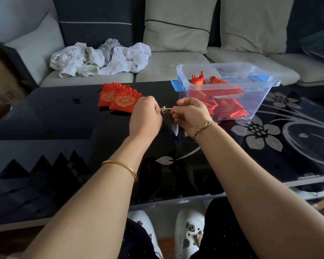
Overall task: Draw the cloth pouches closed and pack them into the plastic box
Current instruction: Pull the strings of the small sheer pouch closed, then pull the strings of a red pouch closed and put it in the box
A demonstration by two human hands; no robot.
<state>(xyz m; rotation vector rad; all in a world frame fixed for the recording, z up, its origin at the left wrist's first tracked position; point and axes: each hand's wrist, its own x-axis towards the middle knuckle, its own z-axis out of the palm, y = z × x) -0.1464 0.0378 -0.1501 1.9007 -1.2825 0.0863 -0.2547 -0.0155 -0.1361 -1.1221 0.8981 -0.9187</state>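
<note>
The left hand [145, 116] was curled shut, pinching one end of a pale drawstring [166, 108]. The right hand [190, 116] faced it, fingers curled, pinching the other end. Between them hung a small dark pouch [169, 121], held in the air just above the black glass surface [54, 118], neck uppermost and bottom corner pointing down toward 6 o'clock. Its mouth looked gathered; whether it was fully drawn shut could not be told, as the hands hid most of it.

From the hands, two flat red pouches [120, 100] with gold emblems lay overlapping on the surface at about 10 o'clock, apparently not yet packed. At about 2 o'clock stood the clear plastic box [260, 98] with blue latches, lid off, holding several more red packed pouches [223, 103]. Beyond the surface, at 11 o'clock, a heap of white laundry [101, 58] lay on a grey sofa [176, 60].

The dark pouch seemed light, soft and limp, likely to sag and fold rather than hold a shape, and not fragile. The best hold was probably the cord ends for cinching, then the bunched neck for carrying it to the box; a thin cord may slip through the fingers under pull.
</note>
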